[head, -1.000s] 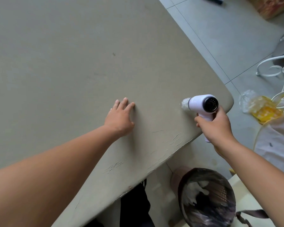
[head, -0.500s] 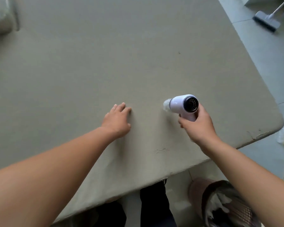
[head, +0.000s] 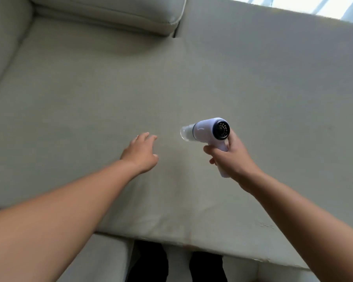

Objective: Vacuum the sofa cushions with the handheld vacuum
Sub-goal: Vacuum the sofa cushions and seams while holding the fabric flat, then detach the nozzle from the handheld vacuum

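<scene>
A wide grey-green sofa seat cushion fills most of the view. My right hand grips the handle of a white handheld vacuum, whose clear nozzle points left and whose dark vented rear faces me. The vacuum is near the cushion's middle; whether its nozzle touches the fabric I cannot tell. My left hand is stretched forward over the cushion, left of the nozzle, fingers relaxed and holding nothing.
A back cushion lies across the top left, and a padded armrest runs down the left side. Cracked, worn fabric shows near the front edge at the right. My dark trouser legs stand below the sofa's front edge.
My view has swung up and left, away from the sofa's right corner, the floor and the bin. Both hands have moved toward the cushion's middle, and my left hand no longer presses flat.
</scene>
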